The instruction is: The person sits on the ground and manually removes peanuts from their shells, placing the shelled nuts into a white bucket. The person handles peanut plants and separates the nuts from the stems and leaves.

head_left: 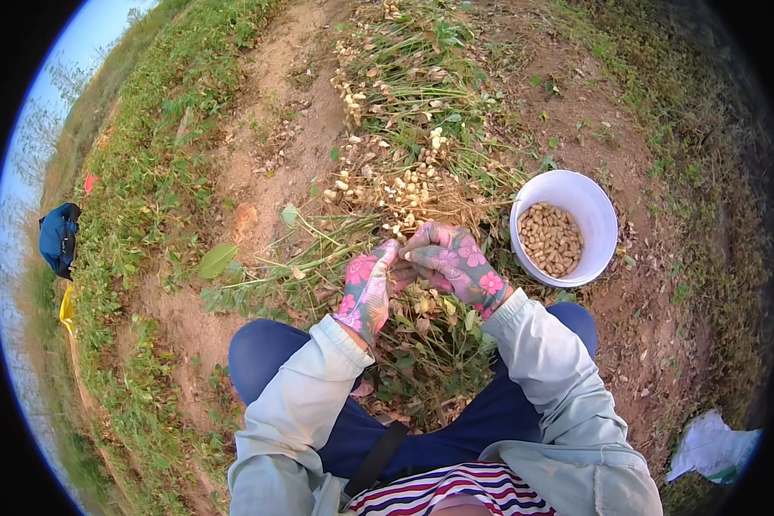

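My left hand (pixel 367 287), in a flowered glove, is closed around part of an uprooted peanut plant (pixel 316 263), whose green stems stretch out to the left. Against its fingertips, my right hand (pixel 455 261) in a matching glove has its fingers curled inward; what lies between them is hidden. Just beyond both hands, pale peanut pods (pixel 407 193) hang in clusters on thin brown roots. A white plastic bucket (pixel 598 226) stands to the right of my right hand, with a layer of loose picked peanuts (pixel 550 238) inside.
A heap of pulled peanut plants (pixel 419 84) runs away from me along the bare soil. Stripped stems and leaves (pixel 426 361) lie between my legs. Growing green plants (pixel 161 155) line the left. A white sack (pixel 713 448) lies at lower right; a blue bag (pixel 59 240) is far left.
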Action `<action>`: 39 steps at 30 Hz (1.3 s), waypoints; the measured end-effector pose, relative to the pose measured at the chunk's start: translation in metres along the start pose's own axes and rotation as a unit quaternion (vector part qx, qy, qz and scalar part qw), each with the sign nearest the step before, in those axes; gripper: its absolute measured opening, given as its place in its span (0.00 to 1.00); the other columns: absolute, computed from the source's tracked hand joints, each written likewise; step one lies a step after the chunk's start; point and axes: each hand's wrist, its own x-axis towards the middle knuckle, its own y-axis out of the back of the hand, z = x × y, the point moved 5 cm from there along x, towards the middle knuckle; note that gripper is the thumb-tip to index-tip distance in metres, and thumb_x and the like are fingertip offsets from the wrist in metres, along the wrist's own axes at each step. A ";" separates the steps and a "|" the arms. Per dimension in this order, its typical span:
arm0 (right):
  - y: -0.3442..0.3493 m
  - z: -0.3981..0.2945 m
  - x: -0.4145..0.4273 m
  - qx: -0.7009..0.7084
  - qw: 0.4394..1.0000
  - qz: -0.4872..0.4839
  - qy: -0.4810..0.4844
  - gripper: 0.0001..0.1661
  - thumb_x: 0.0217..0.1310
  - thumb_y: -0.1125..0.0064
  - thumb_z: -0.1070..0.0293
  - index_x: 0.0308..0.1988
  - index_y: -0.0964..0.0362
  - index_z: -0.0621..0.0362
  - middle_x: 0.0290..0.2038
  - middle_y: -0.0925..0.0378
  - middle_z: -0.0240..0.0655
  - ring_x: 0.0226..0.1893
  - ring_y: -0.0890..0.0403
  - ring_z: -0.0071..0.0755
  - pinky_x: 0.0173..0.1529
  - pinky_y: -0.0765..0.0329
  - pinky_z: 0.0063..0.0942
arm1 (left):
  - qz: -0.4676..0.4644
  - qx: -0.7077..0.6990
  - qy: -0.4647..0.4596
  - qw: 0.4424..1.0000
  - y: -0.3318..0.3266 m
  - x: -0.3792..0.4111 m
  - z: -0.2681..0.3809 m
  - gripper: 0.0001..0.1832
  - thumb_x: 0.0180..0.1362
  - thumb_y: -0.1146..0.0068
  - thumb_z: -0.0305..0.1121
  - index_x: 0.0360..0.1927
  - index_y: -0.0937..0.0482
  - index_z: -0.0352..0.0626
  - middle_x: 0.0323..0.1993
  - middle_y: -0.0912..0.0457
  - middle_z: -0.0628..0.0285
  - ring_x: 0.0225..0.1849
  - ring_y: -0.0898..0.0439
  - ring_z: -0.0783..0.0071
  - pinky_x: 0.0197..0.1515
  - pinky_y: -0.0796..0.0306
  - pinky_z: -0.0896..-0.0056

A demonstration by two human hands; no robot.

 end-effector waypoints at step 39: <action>-0.006 -0.014 -0.015 -0.093 0.994 -0.056 0.028 0.10 0.55 0.42 0.69 0.38 0.30 0.58 0.27 0.29 0.26 0.17 0.35 0.14 0.20 0.39 0.13 | 0.012 0.061 -0.078 0.995 0.017 -0.002 0.003 0.11 0.60 0.57 0.32 0.29 0.28 0.35 0.24 0.24 0.59 0.28 0.20 0.68 0.30 0.27 0.74</action>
